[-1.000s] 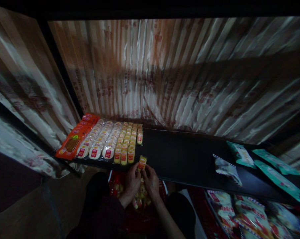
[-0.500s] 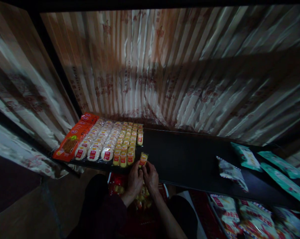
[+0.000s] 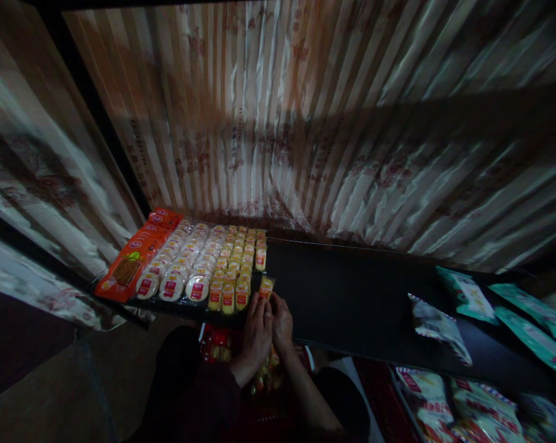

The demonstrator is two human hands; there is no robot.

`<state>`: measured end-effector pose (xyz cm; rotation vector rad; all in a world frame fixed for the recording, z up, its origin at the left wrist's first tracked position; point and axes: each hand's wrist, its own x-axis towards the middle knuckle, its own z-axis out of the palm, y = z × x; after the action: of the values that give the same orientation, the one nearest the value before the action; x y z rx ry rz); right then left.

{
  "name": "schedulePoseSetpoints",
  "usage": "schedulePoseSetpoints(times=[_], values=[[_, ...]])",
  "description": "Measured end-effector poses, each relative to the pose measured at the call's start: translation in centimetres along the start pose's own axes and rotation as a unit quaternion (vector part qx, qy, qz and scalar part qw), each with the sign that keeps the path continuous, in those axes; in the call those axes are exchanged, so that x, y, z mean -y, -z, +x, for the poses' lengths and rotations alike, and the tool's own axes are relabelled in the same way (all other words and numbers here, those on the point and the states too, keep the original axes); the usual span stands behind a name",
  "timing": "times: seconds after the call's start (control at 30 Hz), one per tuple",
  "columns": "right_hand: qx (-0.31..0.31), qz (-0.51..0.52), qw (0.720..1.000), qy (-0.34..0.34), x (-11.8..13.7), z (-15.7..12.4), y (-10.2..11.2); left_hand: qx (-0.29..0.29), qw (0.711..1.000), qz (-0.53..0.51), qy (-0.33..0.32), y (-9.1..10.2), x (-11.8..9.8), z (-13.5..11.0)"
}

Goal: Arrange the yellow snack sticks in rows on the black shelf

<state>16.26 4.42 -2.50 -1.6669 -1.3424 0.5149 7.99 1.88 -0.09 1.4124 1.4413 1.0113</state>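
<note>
My left hand (image 3: 256, 329) and my right hand (image 3: 281, 321) are side by side at the front edge of a black shelf (image 3: 342, 295). Together they pinch a small yellow and red snack packet (image 3: 266, 286), which lies low on the shelf just right of the rows of like yellow packets (image 3: 238, 267). Left of those rows lie white round packets with red labels (image 3: 181, 264) and orange flat packs (image 3: 139, 252). Below my hands a red basket (image 3: 222, 347) holds more small packets.
A striped, shiny curtain (image 3: 305, 123) hangs behind the shelf. Green packets (image 3: 527, 320) and a grey one (image 3: 439, 329) lie on the shelf's right part. Bagged snacks (image 3: 457, 406) fill a lower level at the right. My dark-clothed legs are at the bottom.
Both hands have moved forward and a little up onto the shelf edge, carrying the small packet closer to the yellow rows. The view has tilted slightly.
</note>
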Motion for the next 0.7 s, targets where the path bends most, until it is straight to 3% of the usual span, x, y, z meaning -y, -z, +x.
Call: schedulePoseSetpoints(times=[0.3, 0.7], values=[[0.026, -0.01, 0.999, -0.022, -0.3, 1.2, -0.4, -0.011, 0.999, -0.029, 0.009, -0.7, 0.3, 0.9], [0.02, -0.024, 0.999, 0.017, -0.7, 3.2, -0.9, -0.022, 0.999, -0.004, 0.024, -1.9, -0.1, 2.9]])
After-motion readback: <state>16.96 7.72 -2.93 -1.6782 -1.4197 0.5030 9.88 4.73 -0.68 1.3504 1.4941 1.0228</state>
